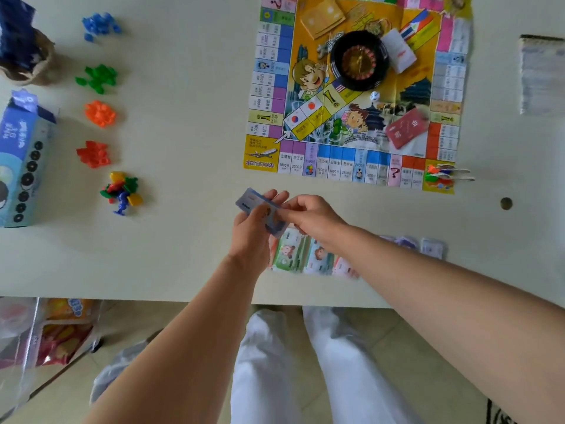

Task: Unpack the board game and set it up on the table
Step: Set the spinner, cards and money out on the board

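The paper game board (354, 87) lies unfolded on the white table (189, 133), with a black roulette wheel (359, 61), a die (374, 95) and a red card deck (405, 128) on it. My left hand (252, 231) holds a stack of blue play-money notes (258, 206) above the table's front part. My right hand (308, 215) pinches the stack's right side. Under my hands, several piles of play money (301, 254) lie in a row. Plastic pieces sit in sorted heaps at the left: blue (99, 26), green (99, 78), orange (100, 113), red (93, 153).
A mixed heap of pawns (122, 191) lies by the red pieces. A blue box (23, 160) and a woven basket (24, 50) stand at the left edge. More pawns (440, 175) sit on the board's near right corner, papers (541, 75) at far right, a coin (506, 203) nearby.
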`<state>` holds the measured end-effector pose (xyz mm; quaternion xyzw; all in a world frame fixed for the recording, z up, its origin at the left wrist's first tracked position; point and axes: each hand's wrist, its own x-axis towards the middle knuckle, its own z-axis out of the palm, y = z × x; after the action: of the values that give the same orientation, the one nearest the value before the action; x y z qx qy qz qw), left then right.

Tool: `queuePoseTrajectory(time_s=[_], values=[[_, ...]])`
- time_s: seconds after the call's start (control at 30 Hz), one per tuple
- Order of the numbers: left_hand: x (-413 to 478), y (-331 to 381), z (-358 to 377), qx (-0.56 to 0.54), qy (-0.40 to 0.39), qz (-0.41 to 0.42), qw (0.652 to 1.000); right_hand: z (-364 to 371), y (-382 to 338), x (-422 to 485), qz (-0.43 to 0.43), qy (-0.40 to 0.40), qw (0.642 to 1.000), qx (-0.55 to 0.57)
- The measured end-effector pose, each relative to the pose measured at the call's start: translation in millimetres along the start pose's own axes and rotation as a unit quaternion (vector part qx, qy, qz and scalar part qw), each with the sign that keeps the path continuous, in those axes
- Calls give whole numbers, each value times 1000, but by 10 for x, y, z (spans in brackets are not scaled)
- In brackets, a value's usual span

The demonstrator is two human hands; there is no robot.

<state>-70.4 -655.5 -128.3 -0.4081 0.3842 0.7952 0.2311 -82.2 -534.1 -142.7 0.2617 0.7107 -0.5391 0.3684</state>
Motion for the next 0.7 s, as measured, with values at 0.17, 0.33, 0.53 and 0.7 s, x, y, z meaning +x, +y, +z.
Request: queuePoseTrajectory(time_s=[0.17,0.33,0.53,0.7], values=[[40,-269,374,-54,28,-28,998,-404,192,-13,0,0,1000,13],[34,-503,689,-26,62,-24,997,-723,352,-5,-33,28,999,26],[264,-738,899,19,129,-42,991,-1154,538,209,-54,108,993,-5],[450,-866,804,30,184,-32,982,-1386,724,414,-49,119,983,-128]])
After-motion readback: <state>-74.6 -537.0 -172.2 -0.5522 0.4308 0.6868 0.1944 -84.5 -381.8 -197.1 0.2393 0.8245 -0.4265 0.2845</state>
